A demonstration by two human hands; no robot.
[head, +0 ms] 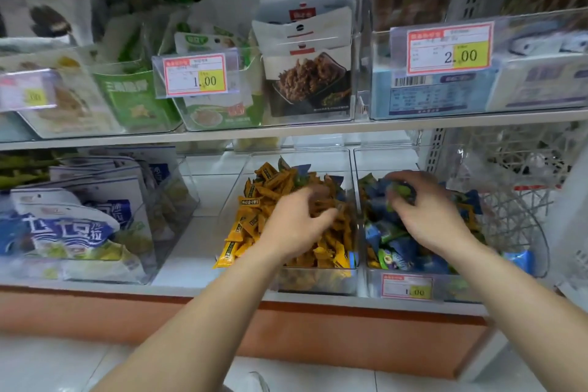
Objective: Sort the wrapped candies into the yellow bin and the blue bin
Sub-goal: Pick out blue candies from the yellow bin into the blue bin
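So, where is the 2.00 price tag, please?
In the head view, the 2.00 price tag sits upper right, on the front of a clear upper-shelf bin, above the blue candy bin.

Both bare forearms are stretched forward, pretty much side by side. Left hand (pixel 299 223) is palm down with fingers curled under, too blurry to say if it's got anything. Right hand (pixel 426 213) is palm down too, fingertips clawed round some wrapped candies (pixel 401 193).
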